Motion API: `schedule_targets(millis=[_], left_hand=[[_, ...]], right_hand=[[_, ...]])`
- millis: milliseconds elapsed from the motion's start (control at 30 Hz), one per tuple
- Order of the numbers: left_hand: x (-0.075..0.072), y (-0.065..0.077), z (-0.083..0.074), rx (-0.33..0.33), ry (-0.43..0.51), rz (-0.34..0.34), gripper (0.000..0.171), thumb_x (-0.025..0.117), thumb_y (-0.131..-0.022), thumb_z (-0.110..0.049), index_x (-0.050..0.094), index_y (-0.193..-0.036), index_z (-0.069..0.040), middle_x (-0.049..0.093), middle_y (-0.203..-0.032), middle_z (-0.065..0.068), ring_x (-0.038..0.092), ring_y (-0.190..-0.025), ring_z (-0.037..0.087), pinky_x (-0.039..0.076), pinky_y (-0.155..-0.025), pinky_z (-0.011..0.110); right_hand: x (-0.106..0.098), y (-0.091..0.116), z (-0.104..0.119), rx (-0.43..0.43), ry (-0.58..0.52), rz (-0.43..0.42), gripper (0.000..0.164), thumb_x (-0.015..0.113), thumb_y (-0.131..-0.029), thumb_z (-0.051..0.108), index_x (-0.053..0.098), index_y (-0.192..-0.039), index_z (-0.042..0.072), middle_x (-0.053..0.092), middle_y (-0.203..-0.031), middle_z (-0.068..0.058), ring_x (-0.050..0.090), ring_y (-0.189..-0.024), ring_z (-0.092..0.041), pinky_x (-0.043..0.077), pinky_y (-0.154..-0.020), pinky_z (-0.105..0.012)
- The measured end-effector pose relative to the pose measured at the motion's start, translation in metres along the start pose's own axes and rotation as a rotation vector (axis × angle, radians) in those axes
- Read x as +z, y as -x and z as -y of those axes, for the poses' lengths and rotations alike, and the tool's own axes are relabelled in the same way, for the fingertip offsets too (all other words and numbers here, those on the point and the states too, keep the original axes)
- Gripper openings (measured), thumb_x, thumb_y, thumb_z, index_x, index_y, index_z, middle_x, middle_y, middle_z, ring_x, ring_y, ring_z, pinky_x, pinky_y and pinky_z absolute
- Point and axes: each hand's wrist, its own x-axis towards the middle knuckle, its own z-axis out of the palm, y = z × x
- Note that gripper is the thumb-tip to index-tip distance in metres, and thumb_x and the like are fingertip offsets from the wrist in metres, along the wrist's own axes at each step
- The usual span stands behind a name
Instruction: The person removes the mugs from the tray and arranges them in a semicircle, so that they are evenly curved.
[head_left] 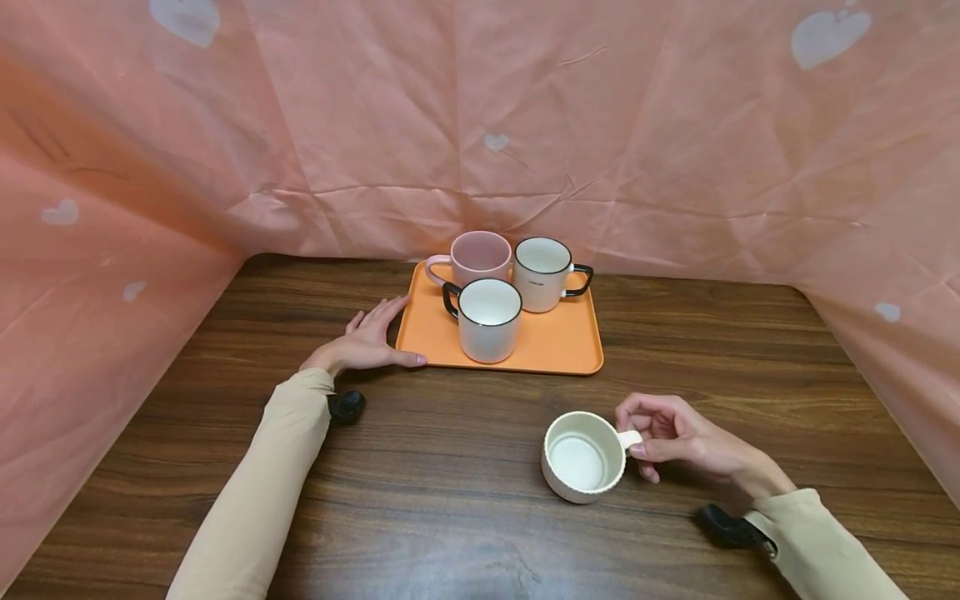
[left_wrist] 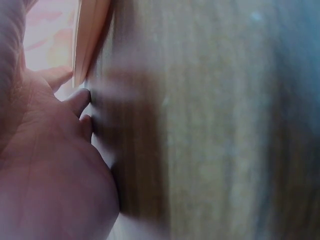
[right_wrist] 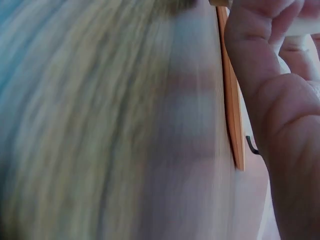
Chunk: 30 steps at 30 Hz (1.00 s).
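Pinching the handle (head_left: 632,438) of a cream cup (head_left: 581,467), thumb against it, right hand (head_left: 678,437) sits over the right half of the counter (head_left: 420,500), other fingers bent. Cup upright, rim up, handle pointing right; it's on the near side of the tray, off the tray's front right corner. Can't tell whether its base touches the counter.

Left hand (head_left: 367,342) spread, thumb well apart from the fingers: fingertips at the tray's left edge, thumb at its front left corner. Left wrist view blurry, but shows fingers beside the tray wall.

Orange tray (head_left: 420,333) lies flat near the middle of the counter's back edge, well apart from both side edges. Three mugs on it, all upright:
- pink mug (head_left: 480,258), back left, handle toward the tray's left edge;
- black-rimmed mug with small lettering (head_left: 540,287), back right, black handle toward the right edge;
- plain black-rimmed mug (head_left: 487,337), by the front edge, black handle pointing left.

Mugs close together; front one overlaps the pink one in view, contact unclear.

Beige sleeves (head_left: 262,483) on both arms, dark wrist device (head_left: 347,407) at each cuff. Pink cloth (head_left: 525,125) with pale hearts hangs behind the back edge and along both sides.
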Motion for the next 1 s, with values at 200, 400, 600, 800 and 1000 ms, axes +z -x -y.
schedule_targets(millis=[200,400,600,800,1000], left_hand=[[0.002,-0.001,-0.001,0.009,0.002,0.008,0.117,0.079,-0.079,-0.06,0.008,-0.166,-0.024,0.008,-0.174,0.005,-0.002,-0.162,0.031,-0.005,-0.126,0.061],[0.003,0.0,-0.001,0.004,-0.011,0.001,0.118,0.078,-0.079,-0.061,0.009,-0.166,-0.024,0.009,-0.174,0.005,-0.001,-0.162,0.031,-0.004,-0.126,0.061],[0.004,0.002,0.001,-0.001,-0.01,0.0,0.118,0.078,-0.079,-0.061,0.008,-0.166,-0.024,0.008,-0.174,0.006,-0.001,-0.162,0.032,-0.005,-0.126,0.062],[0.003,0.003,0.0,0.013,0.005,-0.004,0.117,0.079,-0.08,-0.058,0.009,-0.166,-0.022,0.009,-0.174,0.006,-0.001,-0.162,0.033,-0.005,-0.126,0.062],[0.002,0.003,0.0,0.018,0.008,-0.006,0.116,0.079,-0.08,-0.057,0.01,-0.166,-0.021,0.01,-0.174,0.007,0.0,-0.162,0.033,-0.005,-0.126,0.062]], right_hand=[[-0.002,0.014,0.002,-0.006,-0.055,0.032,0.034,0.04,-0.093,-0.024,0.05,-0.119,-0.004,0.068,-0.099,-0.002,0.043,-0.059,-0.042,0.056,-0.055,-0.033],[0.0,0.024,0.005,0.041,-0.054,0.016,0.035,0.04,-0.094,-0.023,0.051,-0.119,-0.003,0.068,-0.099,-0.001,0.043,-0.059,-0.043,0.056,-0.057,-0.033],[0.002,0.028,0.006,0.063,-0.048,0.01,0.032,0.04,-0.094,-0.023,0.05,-0.119,-0.005,0.066,-0.093,-0.006,0.042,-0.059,-0.043,0.056,-0.056,-0.032],[-0.002,0.031,-0.001,0.012,-0.06,0.057,0.035,0.037,-0.094,-0.024,0.048,-0.121,-0.005,0.056,-0.09,-0.025,0.047,-0.061,-0.041,0.057,-0.057,-0.038],[-0.004,0.031,-0.004,0.002,-0.047,0.049,0.034,0.037,-0.094,-0.024,0.047,-0.121,-0.006,0.059,-0.093,-0.024,0.054,-0.063,-0.039,0.059,-0.059,-0.039]])
